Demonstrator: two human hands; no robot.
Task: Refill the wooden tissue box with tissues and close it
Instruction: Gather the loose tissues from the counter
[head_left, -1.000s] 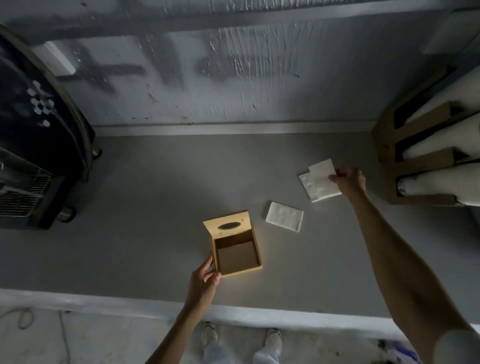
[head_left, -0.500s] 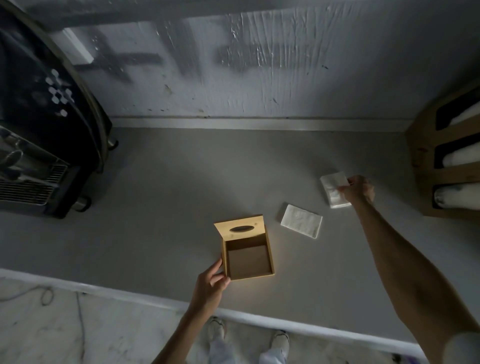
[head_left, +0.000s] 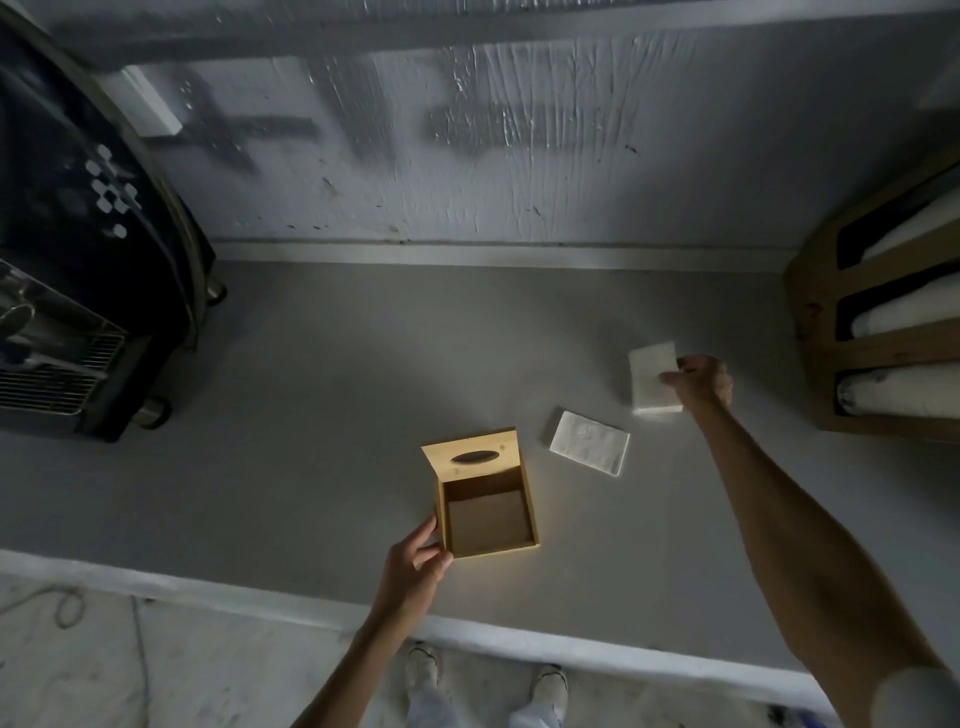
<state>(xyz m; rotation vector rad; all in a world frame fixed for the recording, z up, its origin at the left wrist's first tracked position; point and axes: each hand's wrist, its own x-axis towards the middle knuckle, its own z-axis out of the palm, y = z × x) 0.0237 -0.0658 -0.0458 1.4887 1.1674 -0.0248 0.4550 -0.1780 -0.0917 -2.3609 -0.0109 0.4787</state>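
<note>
Head-camera view, hands first: the right hand (head_left: 702, 382) reaches far out and pinches the right edge of a folded white tissue stack (head_left: 653, 378) between thumb and fingers. The left hand (head_left: 414, 566) rests with loosely curled fingers against the near-left corner of the small square wooden tissue box (head_left: 487, 512), steadying it. Its slotted lid (head_left: 474, 456) stands open at the back and the inside looks empty. To do this step well, I judge the stack should be gripped firmly so no sheet peels off — then carried level to the box. 1 more white tissue stack (head_left: 589, 442) lies flat between box and right hand, on the grey counter (head_left: 311, 415).
</note>
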